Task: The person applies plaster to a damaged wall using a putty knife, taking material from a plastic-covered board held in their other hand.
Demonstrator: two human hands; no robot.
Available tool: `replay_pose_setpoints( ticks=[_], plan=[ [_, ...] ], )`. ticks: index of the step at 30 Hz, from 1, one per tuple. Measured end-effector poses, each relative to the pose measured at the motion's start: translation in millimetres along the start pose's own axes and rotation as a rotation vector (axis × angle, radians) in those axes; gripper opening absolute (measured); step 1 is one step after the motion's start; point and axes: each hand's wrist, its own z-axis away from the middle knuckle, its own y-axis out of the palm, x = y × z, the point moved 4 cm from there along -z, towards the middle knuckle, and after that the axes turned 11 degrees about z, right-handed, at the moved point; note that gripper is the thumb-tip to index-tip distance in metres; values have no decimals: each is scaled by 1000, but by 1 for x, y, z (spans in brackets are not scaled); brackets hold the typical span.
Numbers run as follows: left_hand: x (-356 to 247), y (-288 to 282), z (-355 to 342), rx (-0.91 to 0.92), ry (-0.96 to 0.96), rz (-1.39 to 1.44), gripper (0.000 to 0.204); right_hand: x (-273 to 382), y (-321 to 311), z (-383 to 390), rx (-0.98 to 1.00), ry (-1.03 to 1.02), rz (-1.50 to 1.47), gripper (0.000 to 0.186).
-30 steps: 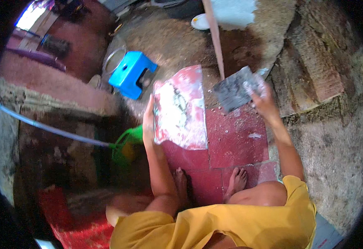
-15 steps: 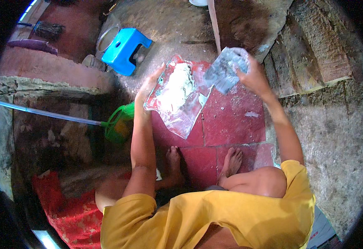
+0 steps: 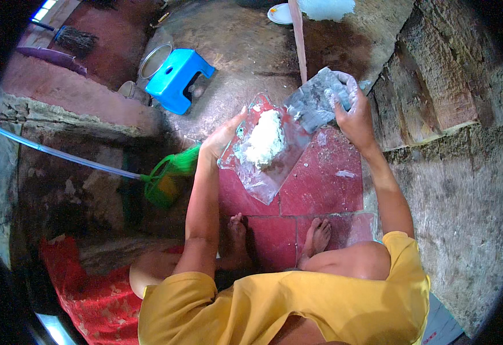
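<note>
The white heap [image 3: 267, 138] sits on a plastic sheet [image 3: 261, 185] just off the view's middle, toward 12; clock directions below run from this heap. At 9 o'clock, the left hand [image 3: 224, 137] lies along the plastic's edge, its forearm pointing to 12 and its fingertips angled toward 1; how firmly its fingers close is unclear. At 2 o'clock, the right hand [image 3: 355, 104] pinches a grey sheet [image 3: 313, 99], thumb on its face, fingers curled behind, whitened with powder. That forearm slants toward 11. A blue stool [image 3: 173, 80] stands at 10, a green broom [image 3: 185, 162] at 8.
</note>
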Motion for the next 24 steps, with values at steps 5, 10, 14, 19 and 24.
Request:
replay_pose_setpoints(
  ticks=[5, 10, 14, 19, 24],
  plan=[
    [9, -13, -10, 33, 18, -418, 53, -4, 3, 7, 15, 23, 13, 29],
    [6, 4, -7, 68, -19, -617, 56, -17, 8, 9, 44, 23, 92, 31],
    [16, -10, -18, 62, 90, -685, 61, -21, 13, 11, 28, 22, 73, 31],
    [15, -11, -21, 35, 50, -505, 65, -33, 21, 17, 26, 66, 75, 31],
    [20, -16, -25, -46, 44, -534, 67, -30, 32, 22, 26, 80, 87, 30]
  ],
)
